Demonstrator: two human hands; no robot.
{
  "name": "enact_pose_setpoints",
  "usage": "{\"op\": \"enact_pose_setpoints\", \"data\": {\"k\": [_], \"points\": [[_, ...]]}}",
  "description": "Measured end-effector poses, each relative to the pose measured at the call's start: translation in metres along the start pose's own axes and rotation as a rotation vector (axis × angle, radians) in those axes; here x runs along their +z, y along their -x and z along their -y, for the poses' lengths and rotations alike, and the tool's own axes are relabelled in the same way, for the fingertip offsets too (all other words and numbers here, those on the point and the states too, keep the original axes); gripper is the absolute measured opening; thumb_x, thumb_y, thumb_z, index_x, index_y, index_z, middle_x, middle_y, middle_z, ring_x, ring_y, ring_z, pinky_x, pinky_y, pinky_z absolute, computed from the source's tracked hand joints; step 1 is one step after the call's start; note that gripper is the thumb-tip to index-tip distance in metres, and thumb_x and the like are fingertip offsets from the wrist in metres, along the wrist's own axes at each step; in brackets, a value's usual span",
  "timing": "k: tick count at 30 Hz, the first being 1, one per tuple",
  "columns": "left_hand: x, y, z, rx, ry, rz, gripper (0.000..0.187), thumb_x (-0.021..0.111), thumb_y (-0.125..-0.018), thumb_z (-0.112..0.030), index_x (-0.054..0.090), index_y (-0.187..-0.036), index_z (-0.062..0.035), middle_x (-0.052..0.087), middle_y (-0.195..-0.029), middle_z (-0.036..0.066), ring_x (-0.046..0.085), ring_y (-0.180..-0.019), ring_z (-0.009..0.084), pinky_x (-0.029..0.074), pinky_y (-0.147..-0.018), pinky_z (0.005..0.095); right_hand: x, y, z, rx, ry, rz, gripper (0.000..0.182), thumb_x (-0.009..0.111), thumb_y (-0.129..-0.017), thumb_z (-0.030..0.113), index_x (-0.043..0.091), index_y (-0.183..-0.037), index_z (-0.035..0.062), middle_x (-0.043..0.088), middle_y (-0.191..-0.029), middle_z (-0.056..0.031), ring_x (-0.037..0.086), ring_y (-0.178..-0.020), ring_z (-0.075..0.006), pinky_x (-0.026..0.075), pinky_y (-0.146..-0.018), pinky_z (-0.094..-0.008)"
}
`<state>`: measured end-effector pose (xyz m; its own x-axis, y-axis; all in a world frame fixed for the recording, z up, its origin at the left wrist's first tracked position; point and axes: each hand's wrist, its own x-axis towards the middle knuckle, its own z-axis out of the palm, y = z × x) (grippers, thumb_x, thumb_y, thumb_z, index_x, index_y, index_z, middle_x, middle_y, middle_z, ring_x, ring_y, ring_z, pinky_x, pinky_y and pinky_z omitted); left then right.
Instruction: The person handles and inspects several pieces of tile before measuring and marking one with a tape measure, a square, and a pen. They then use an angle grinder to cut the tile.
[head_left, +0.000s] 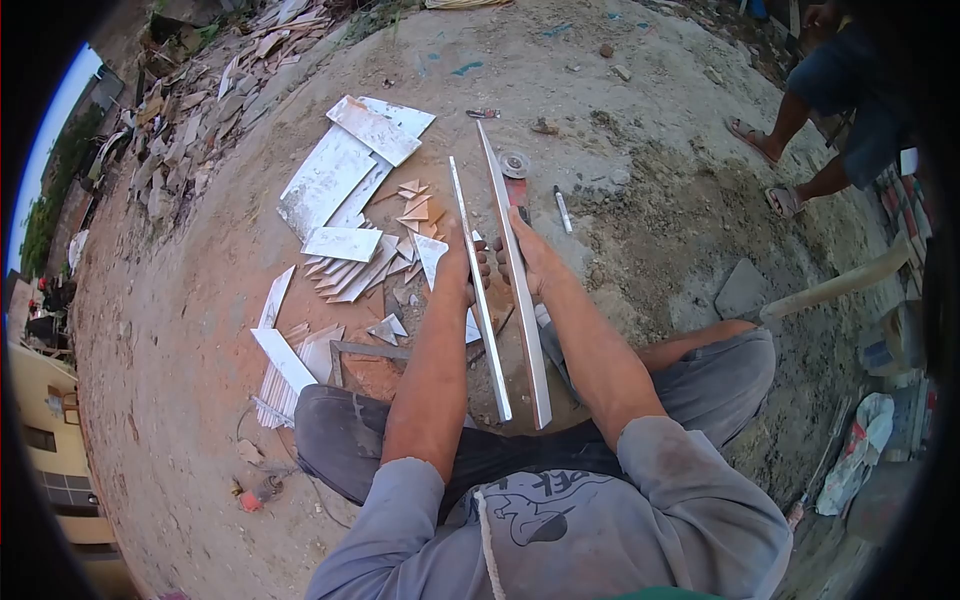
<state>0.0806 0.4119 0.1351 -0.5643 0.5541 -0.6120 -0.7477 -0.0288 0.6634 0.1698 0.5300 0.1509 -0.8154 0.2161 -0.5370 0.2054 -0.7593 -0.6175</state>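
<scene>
My left hand [462, 264] is closed round a long, narrow tile piece [491, 350], held on edge in front of me. My right hand [528, 252] grips a second, longer tile piece [531, 355] the same way. The two pieces stand nearly parallel with a narrow gap between them, and fingers of both hands show in that gap. Just beyond my right hand lies a red tool with a round disc [513, 165], which looks like an angle grinder. A white marker pen [563, 210] rests on the ground to its right.
Large white tiles [330, 185] and stacked cut pieces [352, 272] lie to the left, near a metal square [372, 349]. Another person's legs [815, 140] stand at upper right. A wooden handle [840, 283] crosses the right side. Rubble [200, 110] is heaped at upper left.
</scene>
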Motion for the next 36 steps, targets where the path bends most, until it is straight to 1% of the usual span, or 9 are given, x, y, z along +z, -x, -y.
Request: {"op": "enact_pose_setpoints", "data": {"k": [8,13,15,22,27,29,30,33,36], "points": [[-0.008,-0.006,0.004,-0.068,0.141,0.116,0.082,0.049,-0.081,-0.080,0.053,-0.103,-0.0007,0.033,-0.055,-0.005,0.032,-0.038,0.0069,0.025,-0.034,0.0215,-0.016,-0.019,-0.011,0.045,-0.072,0.186,0.063,0.062,-0.092,0.049,0.057,-0.106,-0.0119,0.068,-0.090,-0.0229,0.070,-0.075,-0.0313,0.060,-0.066,-0.0466],[-0.022,-0.010,-0.004,-0.139,0.258,0.379,0.087,0.050,-0.079,-0.083,0.051,-0.109,-0.0003,0.034,-0.056,-0.005,0.031,-0.039,0.0067,0.026,-0.035,0.0212,-0.016,0.003,0.016,-0.066,0.009,0.325,0.047,0.068,-0.089,0.031,0.059,-0.108,-0.0108,0.068,-0.097,-0.0235,0.070,-0.080,-0.0344,0.059,-0.068,-0.0462],[-0.033,-0.016,-0.005,-0.136,0.202,0.238,0.084,0.047,-0.077,-0.085,0.053,-0.098,-0.0043,0.037,-0.056,-0.004,0.033,-0.039,0.0104,0.028,-0.036,0.0251,-0.014,-0.002,0.020,-0.301,0.711,-0.106,0.043,0.067,-0.090,0.028,0.061,-0.114,-0.0069,0.069,-0.104,-0.0200,0.070,-0.080,-0.0287,0.056,-0.067,-0.0385],[-0.035,0.003,0.011,0.000,-0.010,-0.092,0.086,0.045,-0.080,-0.083,0.051,-0.108,-0.0027,0.034,-0.059,-0.005,0.031,-0.043,0.0072,0.026,-0.039,0.0232,-0.002,-0.001,0.008,-0.483,1.294,-0.449,0.041,0.063,-0.082,0.030,0.064,-0.106,-0.0026,0.068,-0.102,-0.0251,0.064,-0.100,-0.0408,0.049,-0.089,-0.0465],[-0.034,0.005,0.010,0.016,-0.058,-0.092,0.084,0.047,-0.083,-0.080,0.053,-0.109,-0.0009,0.039,-0.061,-0.004,0.036,-0.044,0.0078,0.029,-0.039,0.0228,-0.006,-0.002,0.007,-0.477,1.296,-0.464,0.041,0.060,-0.082,0.031,0.064,-0.105,-0.0031,0.067,-0.103,-0.0272,0.063,-0.099,-0.0430,0.049,-0.089,-0.0472],[-0.033,0.000,0.012,0.086,-0.208,-0.196,0.082,0.049,-0.085,-0.077,0.058,-0.111,0.0008,0.052,-0.073,0.003,0.052,-0.059,0.0169,0.046,-0.051,0.0314,-0.021,-0.016,0.003,-0.501,1.293,-0.443,0.042,0.061,-0.082,0.030,0.063,-0.106,-0.0043,0.067,-0.102,-0.0263,0.065,-0.097,-0.0401,0.050,-0.088,-0.0450],[-0.023,0.005,0.013,0.137,-0.216,-0.276,0.083,0.051,-0.087,-0.072,0.060,-0.120,0.0035,0.062,-0.100,0.015,0.061,-0.089,0.0270,0.052,-0.078,0.0404,-0.031,-0.023,0.001,-0.525,1.216,-0.377,0.046,0.062,-0.084,0.034,0.062,-0.109,-0.0045,0.068,-0.102,-0.0258,0.067,-0.095,-0.0381,0.051,-0.085,-0.0457],[-0.013,0.016,0.009,0.152,-0.292,-0.289,0.085,0.051,-0.089,-0.069,0.055,-0.131,0.0042,0.057,-0.125,0.021,0.056,-0.112,0.0299,0.045,-0.095,0.0424,-0.039,-0.007,0.004,-0.442,0.812,-0.221,0.054,0.063,-0.088,0.043,0.061,-0.112,-0.0052,0.068,-0.100,-0.0215,0.068,-0.087,-0.0324,0.053,-0.078,-0.0449],[-0.011,0.015,0.009,0.165,-0.257,-0.285,0.070,0.054,-0.089,-0.067,0.059,-0.114,-0.0013,0.056,-0.104,0.012,0.056,-0.091,0.0235,0.047,-0.077,0.0381,-0.040,0.007,-0.001,-0.269,0.424,-0.150,0.061,0.058,-0.093,0.051,0.061,-0.115,-0.0054,0.067,-0.098,-0.0154,0.066,-0.080,-0.0260,0.054,-0.071,-0.0419]]}}
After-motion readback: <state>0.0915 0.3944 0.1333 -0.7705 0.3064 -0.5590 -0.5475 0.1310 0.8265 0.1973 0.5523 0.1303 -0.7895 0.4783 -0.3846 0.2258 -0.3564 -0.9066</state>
